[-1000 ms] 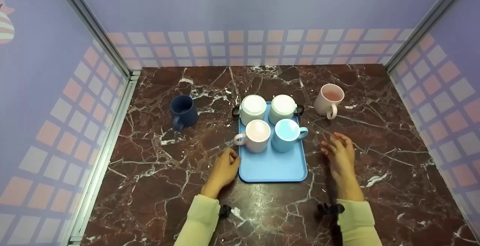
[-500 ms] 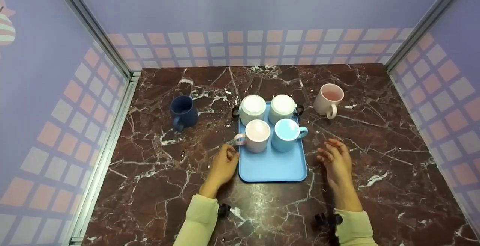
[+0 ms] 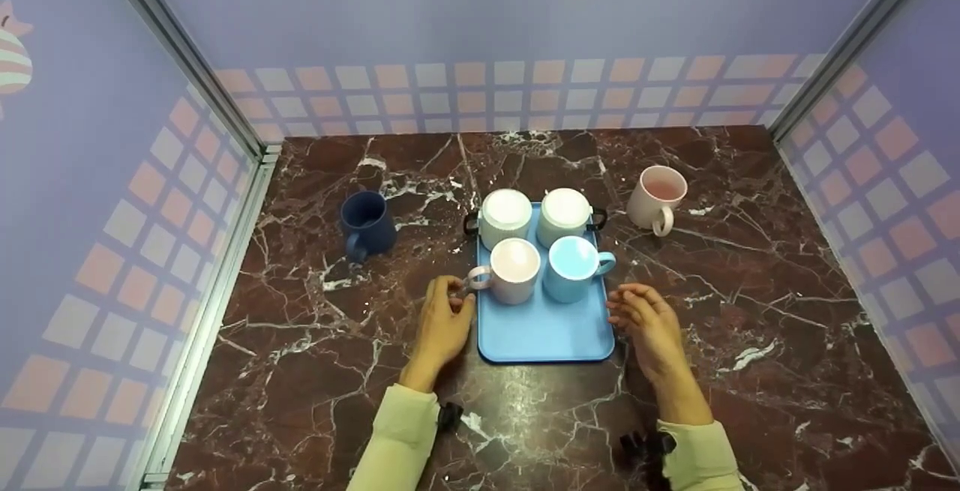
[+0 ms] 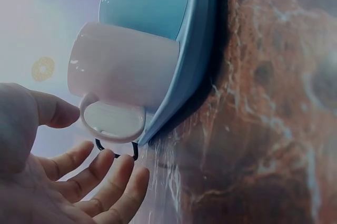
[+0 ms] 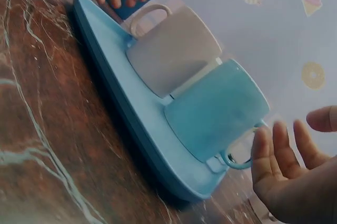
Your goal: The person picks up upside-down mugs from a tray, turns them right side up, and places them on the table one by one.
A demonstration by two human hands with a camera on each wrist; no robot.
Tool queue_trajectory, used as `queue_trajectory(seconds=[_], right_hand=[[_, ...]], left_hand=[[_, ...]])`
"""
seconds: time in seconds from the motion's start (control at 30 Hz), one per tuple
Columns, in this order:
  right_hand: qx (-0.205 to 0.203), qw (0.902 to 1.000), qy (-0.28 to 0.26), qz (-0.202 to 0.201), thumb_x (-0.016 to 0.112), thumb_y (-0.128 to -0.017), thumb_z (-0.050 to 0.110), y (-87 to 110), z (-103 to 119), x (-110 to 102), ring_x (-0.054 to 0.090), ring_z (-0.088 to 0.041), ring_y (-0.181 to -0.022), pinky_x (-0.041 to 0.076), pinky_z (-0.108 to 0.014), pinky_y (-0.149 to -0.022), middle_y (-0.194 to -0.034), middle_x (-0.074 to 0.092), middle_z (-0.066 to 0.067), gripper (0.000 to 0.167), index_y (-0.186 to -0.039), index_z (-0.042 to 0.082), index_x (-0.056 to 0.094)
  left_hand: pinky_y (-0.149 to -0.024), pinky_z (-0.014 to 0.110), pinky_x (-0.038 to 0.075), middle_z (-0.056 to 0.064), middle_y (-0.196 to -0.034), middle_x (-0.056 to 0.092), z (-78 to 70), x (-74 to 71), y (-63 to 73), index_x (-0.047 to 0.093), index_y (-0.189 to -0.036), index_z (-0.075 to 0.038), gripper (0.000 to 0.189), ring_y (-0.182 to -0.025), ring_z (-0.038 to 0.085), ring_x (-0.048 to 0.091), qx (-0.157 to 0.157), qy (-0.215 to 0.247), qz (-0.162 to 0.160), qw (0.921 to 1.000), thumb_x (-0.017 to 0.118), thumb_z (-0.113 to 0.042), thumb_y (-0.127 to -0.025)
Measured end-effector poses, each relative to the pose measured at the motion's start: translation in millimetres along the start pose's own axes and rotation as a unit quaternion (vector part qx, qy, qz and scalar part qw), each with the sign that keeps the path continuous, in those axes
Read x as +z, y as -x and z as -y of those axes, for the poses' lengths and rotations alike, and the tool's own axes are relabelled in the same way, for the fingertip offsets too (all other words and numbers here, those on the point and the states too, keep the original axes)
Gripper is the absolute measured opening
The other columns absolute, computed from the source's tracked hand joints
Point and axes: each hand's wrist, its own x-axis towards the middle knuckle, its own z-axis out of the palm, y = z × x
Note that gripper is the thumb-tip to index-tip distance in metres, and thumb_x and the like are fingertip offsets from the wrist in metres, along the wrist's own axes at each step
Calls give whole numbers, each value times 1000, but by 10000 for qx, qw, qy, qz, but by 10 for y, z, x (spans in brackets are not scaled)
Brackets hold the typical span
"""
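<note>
A blue tray (image 3: 546, 337) bears a pale pink mug (image 3: 514, 273), a light blue mug (image 3: 568, 281) and two white mugs with black handles behind them. My left hand (image 3: 442, 326) is at the tray's left side, fingers relaxed. In the left wrist view its thumb and fingers stand apart around the pink mug's handle (image 4: 110, 134), and no grip shows. My right hand (image 3: 652, 333) hovers by the right edge with fingers loosely bent. Its fingertips come close to the light blue mug's handle (image 5: 234, 158) in the right wrist view; whether they touch cannot be told.
A dark blue mug (image 3: 367, 225) stands to the left on the marbled table (image 3: 315, 371). Beyond the tray on the right is another pink mug (image 3: 656, 202). Patterned lilac walls (image 3: 480, 19) enclose the back and both sides.
My right hand has moved left, in toward the tray. The left hand has shifted slightly forward toward the pink mug's handle. Tray and mugs have stayed put.
</note>
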Motion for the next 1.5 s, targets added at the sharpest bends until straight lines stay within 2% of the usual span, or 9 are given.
queue_trajectory(seconds=[0.17, 0.3, 0.4, 0.6, 0.77, 0.93, 1.17, 1.3, 1.5], right_hand=[[103, 9976, 145, 663, 57, -105, 8, 4, -53, 117, 73, -28, -106, 62, -37, -86, -110, 77, -12, 21, -120, -3, 67], [170, 9929, 356, 1124, 56, -105, 8, 4, -87, 225, 67, -38, -120, 59, -44, -96, -123, 74, -17, 37, -135, -13, 57], [302, 9885, 540, 1378, 57, -105, 10, 3, -115, 301, 61, -42, -130, 56, -47, -103, -137, 66, -22, 45, -143, -13, 50], [493, 9740, 903, 2018, 55, -105, 10, 0, -201, 421, 39, -46, -148, 45, -50, -116, -161, 39, -27, 56, -155, -8, 36], [529, 9623, 1048, 2452, 51, -106, 7, -8, -282, 469, 27, -46, -154, 34, -54, -122, -169, 21, -25, 63, -161, -5, 23], [603, 9567, 1202, 2582, 49, -105, 3, -8, -362, 517, 23, -44, -156, 31, -53, -124, -172, 12, -21, 67, -163, -3, 16], [576, 9524, 1402, 2645, 49, -103, 0, -22, -423, 598, 25, -44, -156, 39, -44, -120, -172, 15, -18, 70, -164, -1, 15], [555, 9528, 1412, 2631, 49, -103, -1, -33, -431, 614, 25, -44, -155, 40, -45, -120, -172, 15, -18, 70, -164, 0, 15], [568, 9535, 1349, 2635, 52, -102, 1, -49, -424, 629, 26, -45, -155, 38, -50, -121, -173, 13, -17, 72, -164, 1, 15]], left_hand=[[-87, 42, 55, 12, -125, 57, -38, 9, -50, 57, -126, -9, 28, -102, 25, 65, 107, -76, -49, 9999, 65, -18, -100], [-89, 43, 54, 12, -131, 56, -50, 30, -87, 58, -130, -9, 31, -112, 29, 63, 324, -80, -92, 9994, 65, -15, -100], [-91, 44, 54, 13, -135, 56, -46, 52, -108, 57, -135, -7, 35, -117, 30, 62, 447, -41, -44, 9990, 64, -14, -101], [-87, 42, 54, 9, -142, 54, -27, 83, -129, 53, -145, -9, 42, -99, 21, 64, 297, -141, 244, 9992, 59, -21, -105], [-85, 42, 53, 11, -142, 55, -23, 103, -106, 51, -148, -8, 43, -95, 21, 62, 151, -85, 456, 9988, 56, -21, -107], [-84, 40, 51, 13, -137, 57, -7, 120, -81, 51, -147, -7, 42, -93, 19, 60, 45, 35, 540, 9985, 55, -21, -107], [-84, 36, 51, 11, -125, 61, -10, 120, -91, 56, -135, -8, 31, -92, 17, 59, 126, 6, 445, 9989, 56, -17, -105], [-86, 42, 53, 13, -120, 66, -17, 128, -103, 58, -126, -8, 23, -95, 24, 63, 244, -44, 319, 9992, 58, -18, -105], [-93, 52, 49, 12, -112, 70, -62, 137, -118, 60, -116, -12, 19, -109, 35, 59, 125, -329, 247, 9991, 54, -27, -107]])
